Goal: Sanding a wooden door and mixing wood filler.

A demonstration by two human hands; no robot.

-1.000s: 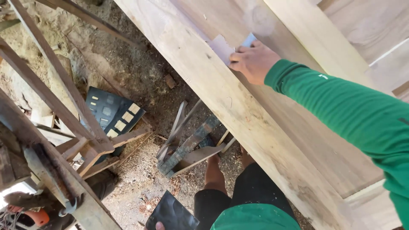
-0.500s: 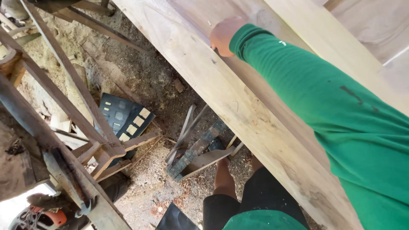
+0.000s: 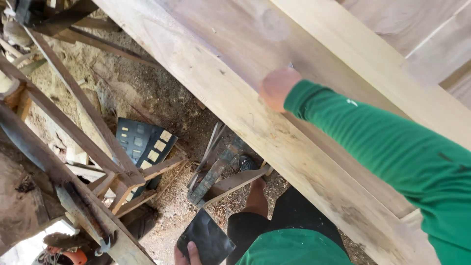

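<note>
Right hand (image 3: pixel 277 88), mid-top of frame, lying on big pale wood board (image 3: pixel 230 64); blurry, fingers curled, maybe pressing a small pad or paper onto wood, can't tell for sure. Green sleeve (image 3: pixel 382 147) running down to lower right. Left hand (image 3: pixel 189 252) at bottom middle, only thumb & a bit of fingers showing, gripping dark rough sheet (image 3: pixel 206 238), prob sandpaper.

For rubbing well: best w/ flat press, long strokes along the grain, no digging at one spot, no tilt near the rim.

Board slanting from top left to lower right. Front edge (image 3: pixel 206 93) close to right hand, drop past it to dirt & sawdust floor (image 3: pixel 167 103). Lots of room up-left & down-right along board; little room sideways toward that edge. Raised plank (image 3: pixel 363 54) just behind hand, upper right, so no going far that way. Below: thin wood frames (image 3: pixel 73 122) at left, dark box w/ pale squares (image 3: pixel 142 142) mid-left, well away from hands
</note>
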